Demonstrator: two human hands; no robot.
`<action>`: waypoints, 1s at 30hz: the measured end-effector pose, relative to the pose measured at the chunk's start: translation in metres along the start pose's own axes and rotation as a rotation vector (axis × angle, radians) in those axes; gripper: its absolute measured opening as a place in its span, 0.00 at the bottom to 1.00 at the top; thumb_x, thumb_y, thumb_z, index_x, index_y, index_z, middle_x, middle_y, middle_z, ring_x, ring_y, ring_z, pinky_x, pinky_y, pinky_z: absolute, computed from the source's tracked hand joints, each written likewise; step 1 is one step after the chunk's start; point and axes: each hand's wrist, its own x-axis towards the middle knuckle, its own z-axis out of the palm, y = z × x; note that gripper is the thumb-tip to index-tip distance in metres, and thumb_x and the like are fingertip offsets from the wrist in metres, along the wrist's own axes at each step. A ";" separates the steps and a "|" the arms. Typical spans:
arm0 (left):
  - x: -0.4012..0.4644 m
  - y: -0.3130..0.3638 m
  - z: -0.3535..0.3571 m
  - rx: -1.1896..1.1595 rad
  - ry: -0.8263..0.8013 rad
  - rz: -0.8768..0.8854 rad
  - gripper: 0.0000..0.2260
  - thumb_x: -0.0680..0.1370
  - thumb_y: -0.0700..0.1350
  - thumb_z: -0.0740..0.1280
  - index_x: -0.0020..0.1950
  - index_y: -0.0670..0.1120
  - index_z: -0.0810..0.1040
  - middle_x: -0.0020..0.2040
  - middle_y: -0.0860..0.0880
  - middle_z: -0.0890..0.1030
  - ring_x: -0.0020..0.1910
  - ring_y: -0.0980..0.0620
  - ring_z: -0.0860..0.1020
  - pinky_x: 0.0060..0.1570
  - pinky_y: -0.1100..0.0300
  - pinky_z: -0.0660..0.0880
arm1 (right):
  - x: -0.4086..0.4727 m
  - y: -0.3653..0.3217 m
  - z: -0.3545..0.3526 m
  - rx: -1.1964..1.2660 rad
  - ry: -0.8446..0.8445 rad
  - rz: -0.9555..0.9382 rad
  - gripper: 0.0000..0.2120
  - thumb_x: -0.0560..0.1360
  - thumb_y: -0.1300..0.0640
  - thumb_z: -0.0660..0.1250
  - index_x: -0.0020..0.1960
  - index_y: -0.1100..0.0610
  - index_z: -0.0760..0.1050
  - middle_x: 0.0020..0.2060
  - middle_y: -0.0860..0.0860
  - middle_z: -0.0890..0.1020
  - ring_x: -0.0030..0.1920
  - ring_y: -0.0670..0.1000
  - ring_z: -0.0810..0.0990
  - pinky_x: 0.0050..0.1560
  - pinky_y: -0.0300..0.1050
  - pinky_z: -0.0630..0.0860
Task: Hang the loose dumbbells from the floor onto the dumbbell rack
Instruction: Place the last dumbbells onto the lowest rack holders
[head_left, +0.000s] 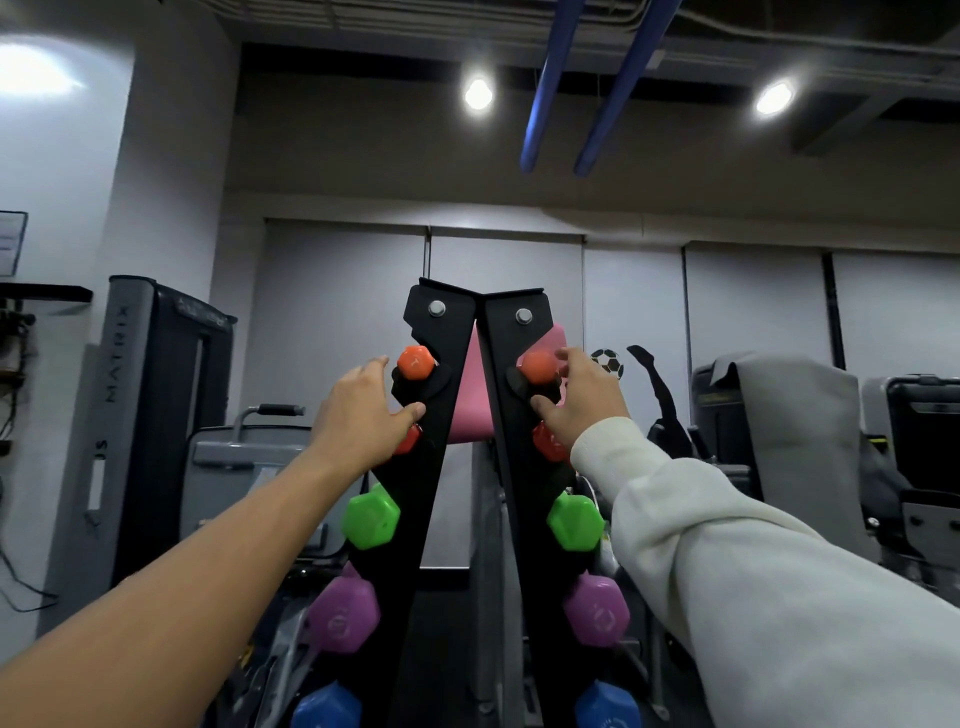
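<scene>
You are nearly done: each hand, left (363, 410) and right (576, 400), grips an orange dumbbell (414, 362) at the rack (441, 415) top, 12 o'clock, slots below filled, floor unseen.

Both hands (363, 402) at dumbbell rack (478, 415)

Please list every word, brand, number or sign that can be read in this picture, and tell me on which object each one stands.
"MATRIX": white letters running vertically on the tall grey and black weight machine at the left.
A digit on the hexagonal end of the top orange dumbbell: too blurred to read.
Round marks on the purple hexagonal dumbbell ends: too blurred to read.
Framed white paper notice on the left wall: too small to read.
Football sticker on the back wall: picture only.
</scene>
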 end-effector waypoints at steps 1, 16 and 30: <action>-0.005 -0.004 0.001 0.001 -0.006 -0.005 0.39 0.76 0.61 0.74 0.80 0.45 0.66 0.69 0.43 0.78 0.68 0.42 0.76 0.68 0.45 0.75 | -0.006 0.002 0.002 0.002 0.004 -0.006 0.28 0.72 0.55 0.75 0.69 0.58 0.70 0.60 0.56 0.80 0.63 0.58 0.76 0.64 0.47 0.68; -0.054 -0.014 0.008 -0.010 0.010 0.055 0.30 0.75 0.54 0.78 0.74 0.47 0.76 0.61 0.44 0.82 0.60 0.43 0.80 0.64 0.49 0.76 | -0.055 0.017 0.017 -0.115 -0.049 0.053 0.27 0.71 0.52 0.76 0.68 0.54 0.73 0.61 0.56 0.80 0.63 0.60 0.76 0.66 0.54 0.70; -0.090 -0.026 0.012 -0.162 -0.024 -0.002 0.39 0.78 0.51 0.76 0.83 0.46 0.60 0.73 0.42 0.77 0.70 0.43 0.76 0.72 0.46 0.72 | -0.082 0.041 0.025 0.023 -0.045 0.093 0.39 0.71 0.51 0.76 0.77 0.52 0.62 0.60 0.56 0.82 0.62 0.62 0.78 0.65 0.53 0.74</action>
